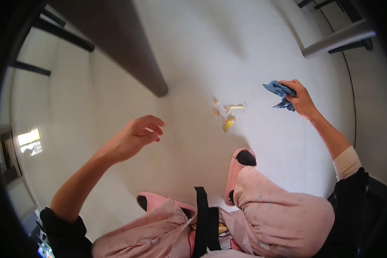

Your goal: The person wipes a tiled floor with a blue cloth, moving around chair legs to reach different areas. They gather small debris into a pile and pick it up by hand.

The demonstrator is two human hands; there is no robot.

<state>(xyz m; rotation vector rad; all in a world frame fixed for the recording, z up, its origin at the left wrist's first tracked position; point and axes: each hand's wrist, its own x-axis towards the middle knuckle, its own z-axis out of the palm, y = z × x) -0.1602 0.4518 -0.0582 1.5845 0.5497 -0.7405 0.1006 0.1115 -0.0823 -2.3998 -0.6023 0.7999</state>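
A crumpled blue cloth [281, 92] is gripped between the thumb and fingers of my right hand [302, 99], which hangs over the pale floor on the right. Loose ends of the cloth dangle below and left of the fingers. To the left, my left hand [141, 134] hovers with nothing in it, its fingers loosely bent and a gap showing between them and the thumb. Between my two hands lies a small scatter of yellow and brownish scraps [229, 116] on the floor. A shiny yellow piece [228, 124] sits at its near end; the kind of scraps I cannot make out.
A thick dark table leg [152, 79] slants down to the floor at the upper left. Dark chair legs [64, 35] stand beyond it, and a grey metal leg [337, 39] rises at the upper right. My pink slippers [233, 172] rest near the scraps.
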